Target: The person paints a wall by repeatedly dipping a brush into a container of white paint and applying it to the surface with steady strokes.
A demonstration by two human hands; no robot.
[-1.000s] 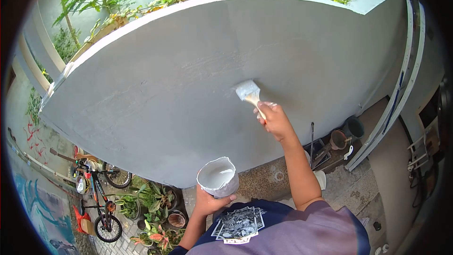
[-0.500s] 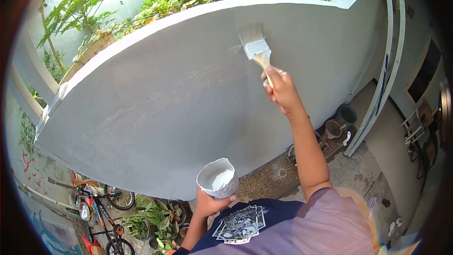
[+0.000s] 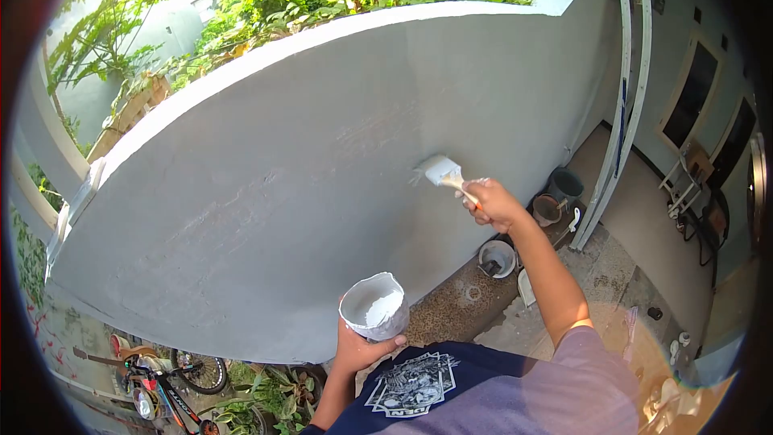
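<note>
Fresh grey wall (image 3: 266, 193) fills the frame, and the brush has come down from near its top edge to centre right.

The left hand (image 3: 362, 350), low centre, is wrapped around a cup of white paint (image 3: 374, 306). The right hand (image 3: 493, 203) is closed on the handle of the brush (image 3: 443, 171), bristles pressed to the wall, one downward stroke laid. The shirt print (image 3: 411, 383) shows no readable writing.

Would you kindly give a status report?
Right hand grips wooden-handled flat paintbrush, bristles on grey wall. Left hand holds white paint cup. White bucket on floor below.
</note>
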